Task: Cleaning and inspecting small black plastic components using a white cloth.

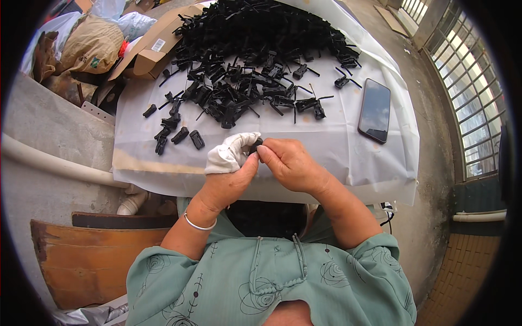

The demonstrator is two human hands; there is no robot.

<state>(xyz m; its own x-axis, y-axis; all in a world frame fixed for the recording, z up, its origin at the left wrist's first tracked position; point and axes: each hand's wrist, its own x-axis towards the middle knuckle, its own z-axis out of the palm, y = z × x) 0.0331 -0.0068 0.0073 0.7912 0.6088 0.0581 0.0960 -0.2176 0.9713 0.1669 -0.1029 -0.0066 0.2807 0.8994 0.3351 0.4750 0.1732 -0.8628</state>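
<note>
Between my two hands, over the near part of the table, is a small black plastic part (255, 145), mostly covered by fingers. My left hand (232, 157), with white cloth over its fingers, closes round it. The bare thumb and fingers of my right hand (285, 162) pinch the part from the other side. Just beyond lies a big heap of similar black plastic parts (228, 87), many with thin sticks poking out. Several small black blocks (197, 139) without visible sticks lie apart, left of my hands.
A smartphone (374, 111) lies on the white sheet (331, 174) covering the table, at the right. An open cardboard box (152, 57) and stuffed bags (92, 43) are at the far left. Below, a brown wooden board (98, 266) leans near a pipe (65, 163). Window bars (467, 92) line the right wall.
</note>
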